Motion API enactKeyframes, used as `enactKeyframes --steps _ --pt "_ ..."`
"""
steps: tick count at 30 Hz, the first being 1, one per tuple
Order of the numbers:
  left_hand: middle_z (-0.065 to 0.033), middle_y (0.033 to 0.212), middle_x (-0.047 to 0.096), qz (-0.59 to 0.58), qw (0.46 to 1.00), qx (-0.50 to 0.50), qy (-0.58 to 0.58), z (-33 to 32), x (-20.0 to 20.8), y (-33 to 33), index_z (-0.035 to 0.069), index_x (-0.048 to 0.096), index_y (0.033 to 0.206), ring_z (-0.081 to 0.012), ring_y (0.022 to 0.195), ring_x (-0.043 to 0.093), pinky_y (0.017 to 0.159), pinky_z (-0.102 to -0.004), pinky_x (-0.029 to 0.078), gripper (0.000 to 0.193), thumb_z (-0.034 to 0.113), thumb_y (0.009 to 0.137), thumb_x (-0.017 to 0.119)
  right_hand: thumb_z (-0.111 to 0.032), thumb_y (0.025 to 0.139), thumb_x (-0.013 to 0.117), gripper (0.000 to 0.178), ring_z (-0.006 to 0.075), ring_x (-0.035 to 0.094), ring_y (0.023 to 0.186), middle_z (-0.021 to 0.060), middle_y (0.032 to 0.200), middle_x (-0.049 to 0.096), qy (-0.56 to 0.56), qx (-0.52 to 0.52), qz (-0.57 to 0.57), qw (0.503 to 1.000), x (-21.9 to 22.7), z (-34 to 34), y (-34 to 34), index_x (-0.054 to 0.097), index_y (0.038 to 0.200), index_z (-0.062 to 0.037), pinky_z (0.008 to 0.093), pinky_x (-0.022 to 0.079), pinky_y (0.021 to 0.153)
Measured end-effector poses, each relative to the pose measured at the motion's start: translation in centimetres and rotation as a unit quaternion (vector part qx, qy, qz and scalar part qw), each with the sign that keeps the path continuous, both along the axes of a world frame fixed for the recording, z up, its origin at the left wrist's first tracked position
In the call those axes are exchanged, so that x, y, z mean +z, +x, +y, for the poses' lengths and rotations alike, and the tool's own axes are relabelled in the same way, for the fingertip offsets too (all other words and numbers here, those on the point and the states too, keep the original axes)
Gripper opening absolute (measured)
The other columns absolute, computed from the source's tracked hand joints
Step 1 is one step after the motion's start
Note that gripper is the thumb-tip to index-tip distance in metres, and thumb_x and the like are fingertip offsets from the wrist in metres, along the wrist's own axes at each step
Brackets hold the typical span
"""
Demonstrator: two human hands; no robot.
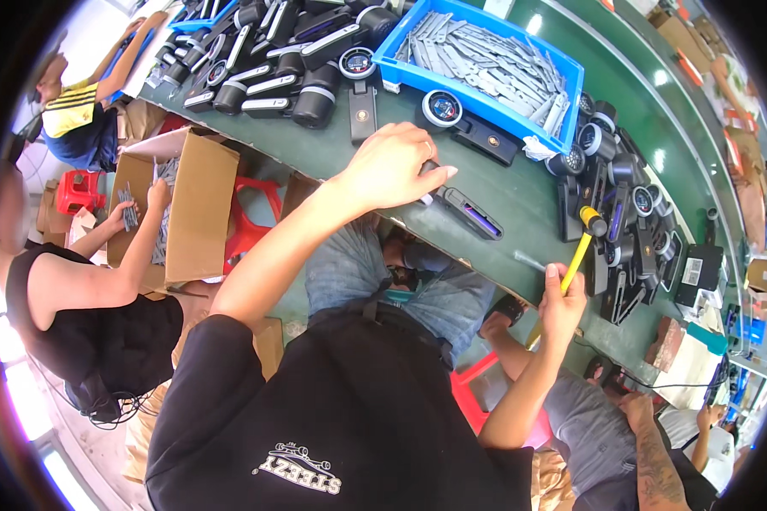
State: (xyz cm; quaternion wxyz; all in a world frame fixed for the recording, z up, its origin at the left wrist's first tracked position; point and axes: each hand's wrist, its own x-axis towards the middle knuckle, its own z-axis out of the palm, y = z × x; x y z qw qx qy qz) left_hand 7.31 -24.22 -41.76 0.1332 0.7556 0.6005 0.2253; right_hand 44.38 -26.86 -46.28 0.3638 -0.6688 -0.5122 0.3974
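Close work by the edge of the green table [528, 192]

From where I stand, the left hand [392, 170] is closed over a black gadget [469, 215] right by the near edge. A loosened grip there could, I think, let it slip toward the lap. The pale strip [530, 259] further right looks thinly pinched—it could drop if the fingers shift round the handle. The right hand [561, 307] is wrapped around a yellow hammer [580, 254]; a careless swing might catch the left fingers, or, on the other side, the heap of black parts [626, 204] just beside the hammer's head.

As for the grip, the gadget's left end sits under the left fingers, and its purple-striped end points out to the right, uncovered. Whether it rests on the table I cannot tell. The strip juts leftward from the right fingertips—well apart from the left hand.
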Motion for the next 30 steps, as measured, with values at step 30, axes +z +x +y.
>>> enactKeyframes --steps 30 --pt "0.0010 0.108 0.075 -0.146 0.966 -0.108 0.183 -1.3 -3.8 2.0 0.011 0.074 0.113 -0.0250 0.114 0.064 0.102 -0.0411 0.048 0.039 0.023 0.078 0.088 -0.016 0.102 0.071 0.024 0.0014 0.047 0.054 -0.0070 0.065 0.056 -0.069 0.188 0.017 0.980 3.8 2.5 -10.7 0.078 0.124 -0.0087 0.0205 0.034 0.047"
